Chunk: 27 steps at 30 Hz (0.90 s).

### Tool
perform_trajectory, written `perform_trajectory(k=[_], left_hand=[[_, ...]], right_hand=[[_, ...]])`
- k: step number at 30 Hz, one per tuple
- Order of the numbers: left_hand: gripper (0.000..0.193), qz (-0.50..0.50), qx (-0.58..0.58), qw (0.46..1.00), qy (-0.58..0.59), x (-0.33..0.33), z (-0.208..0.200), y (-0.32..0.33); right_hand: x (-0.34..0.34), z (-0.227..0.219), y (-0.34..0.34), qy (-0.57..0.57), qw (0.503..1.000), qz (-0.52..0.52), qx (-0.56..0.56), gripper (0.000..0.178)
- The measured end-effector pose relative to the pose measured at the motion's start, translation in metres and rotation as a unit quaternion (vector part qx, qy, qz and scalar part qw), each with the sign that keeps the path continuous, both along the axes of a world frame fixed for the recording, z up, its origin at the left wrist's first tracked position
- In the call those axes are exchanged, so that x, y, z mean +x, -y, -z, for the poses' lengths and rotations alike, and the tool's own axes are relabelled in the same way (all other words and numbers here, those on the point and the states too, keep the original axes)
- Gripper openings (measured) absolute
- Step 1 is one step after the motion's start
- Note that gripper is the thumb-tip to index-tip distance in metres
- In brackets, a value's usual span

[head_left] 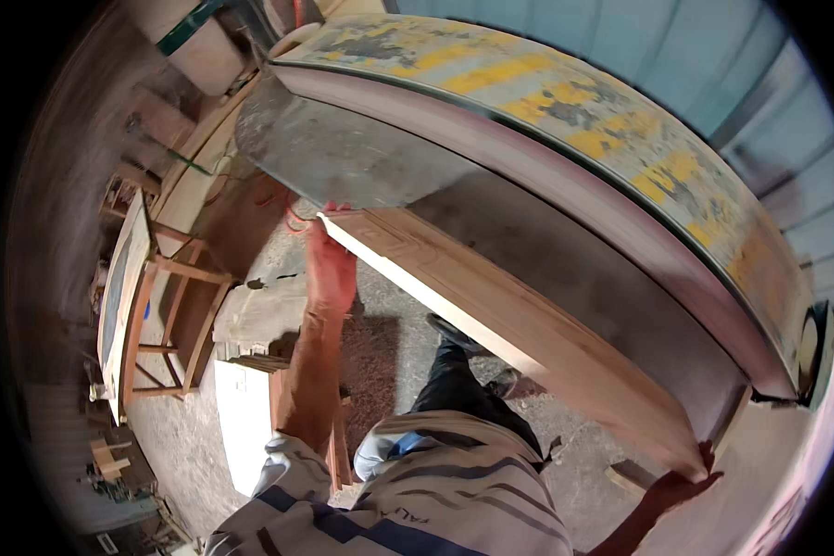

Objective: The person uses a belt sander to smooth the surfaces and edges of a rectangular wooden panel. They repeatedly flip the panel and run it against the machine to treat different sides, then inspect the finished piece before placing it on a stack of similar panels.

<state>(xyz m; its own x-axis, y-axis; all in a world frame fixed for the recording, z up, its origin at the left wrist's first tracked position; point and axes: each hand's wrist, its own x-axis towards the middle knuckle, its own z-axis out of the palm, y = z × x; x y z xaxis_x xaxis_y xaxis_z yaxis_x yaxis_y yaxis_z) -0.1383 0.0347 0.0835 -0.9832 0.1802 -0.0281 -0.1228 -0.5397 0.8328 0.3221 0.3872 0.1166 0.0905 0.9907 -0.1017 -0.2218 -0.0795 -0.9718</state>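
A long wooden panel (pixel 519 315) with a carved or moulded pattern near its left end lies tilted along the front edge of a grey metal worktable (pixel 343 148). My left hand (pixel 332 264) is closed around the panel's left end, with fingertips showing over the top. At the far right end, my right hand (pixel 685 484) grips the other corner. Behind the panel runs a long pinkish sanding belt (pixel 491 153), under a worn grey-and-yellow machine cover (pixel 546 88). A gap of tabletop shows between panel and belt.
To the left stand a wooden frame stand (pixel 171 315) and a stack of boards with a white face (pixel 244 417). A small wood piece (pixel 630 474) lies near my right forearm. Blue corrugated sheeting (pixel 695 65) rises behind the machine.
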Motion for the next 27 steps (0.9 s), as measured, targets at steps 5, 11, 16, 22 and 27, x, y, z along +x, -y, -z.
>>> perform_trajectory(k=[5, 11, 16, 22, 27], left_hand=[[0.051, 0.025, -0.050, 0.998, 0.033, -0.020, -0.003, -0.004], [0.064, -0.003, -0.157, 0.986, 0.060, -0.031, -0.030, -0.038], [0.066, 0.020, -0.173, 0.984, 0.040, -0.054, -0.023, -0.043], [0.066, 0.041, -0.173, 0.984, 0.018, -0.078, -0.011, -0.051], [0.060, 0.088, -0.273, 0.957, -0.045, -0.134, 0.043, 0.017]], right_hand=[[0.011, 0.012, -0.025, 0.081, 0.995, -0.051, 0.009, 0.042], [-0.010, -0.020, -0.043, -0.051, 0.996, -0.072, -0.019, 0.055], [-0.012, -0.011, -0.056, -0.091, 0.990, -0.103, -0.031, 0.063], [-0.007, -0.001, -0.063, -0.100, 0.989, -0.107, -0.006, 0.067], [-0.016, 0.014, -0.060, -0.053, 0.986, -0.138, 0.083, 0.061]])
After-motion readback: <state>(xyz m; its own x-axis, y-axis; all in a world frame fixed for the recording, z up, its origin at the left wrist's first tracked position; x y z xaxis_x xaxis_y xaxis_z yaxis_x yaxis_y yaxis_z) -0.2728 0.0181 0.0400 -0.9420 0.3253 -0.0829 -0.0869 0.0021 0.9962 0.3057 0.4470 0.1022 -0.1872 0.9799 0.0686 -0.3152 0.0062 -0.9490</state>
